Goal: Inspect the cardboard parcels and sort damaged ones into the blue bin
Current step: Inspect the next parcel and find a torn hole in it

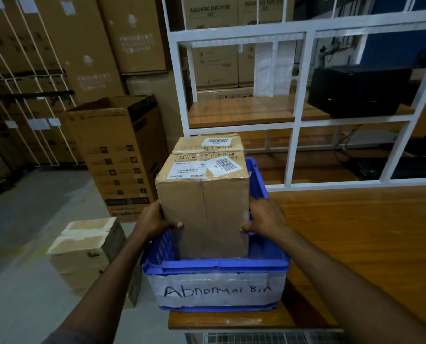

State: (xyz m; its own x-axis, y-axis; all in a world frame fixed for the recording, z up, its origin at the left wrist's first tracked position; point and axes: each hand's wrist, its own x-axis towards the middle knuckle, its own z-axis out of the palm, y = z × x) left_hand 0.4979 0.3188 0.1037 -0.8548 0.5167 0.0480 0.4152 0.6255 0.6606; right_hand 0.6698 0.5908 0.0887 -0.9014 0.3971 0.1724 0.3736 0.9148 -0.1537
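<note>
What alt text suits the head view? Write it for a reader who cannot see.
The left hand and right hand hold the sides of a tall cardboard parcel standing in a blue bin labelled "Abnormal Bin" on a wooden table. A second parcel sits just behind it; large boxes stand on the floor at left.

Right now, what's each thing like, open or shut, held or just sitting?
Blue bin: open-topped, on the wooden table.
Front parcel: upright, shut, lower end inside the bin.
Back parcel: upright behind it, untouched.
Left hand: grips the front parcel's left side.
Right hand: grips its right side.
Tall floor box: top flaps open.
</note>
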